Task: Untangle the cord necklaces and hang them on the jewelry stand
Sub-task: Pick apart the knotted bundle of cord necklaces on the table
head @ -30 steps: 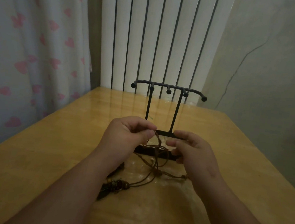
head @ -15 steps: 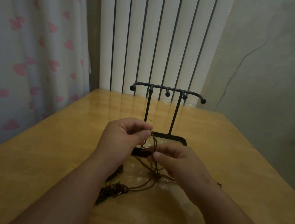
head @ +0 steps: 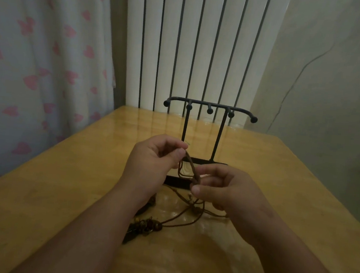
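Observation:
Brown cord necklaces [head: 190,168] hang tangled between my two hands, just in front of the black jewelry stand [head: 209,108]. My left hand [head: 152,164] pinches the upper end of the cords between thumb and forefinger. Lower and to the right, my right hand [head: 224,188] pinches the same bundle. Loose cord loops trail down onto the table, ending in a dark cluster of beads and pendants [head: 145,227] beside my left forearm. The stand's hooks carry nothing.
The wooden table [head: 62,180] has its left edge close to a curtain with pink hearts [head: 40,58]. A white ribbed radiator [head: 194,39] stands behind the table. A plain wall lies to the right.
My right hand has slid a little right and down along the cords, stretching the bundle between the hands. The left hand stays in place.

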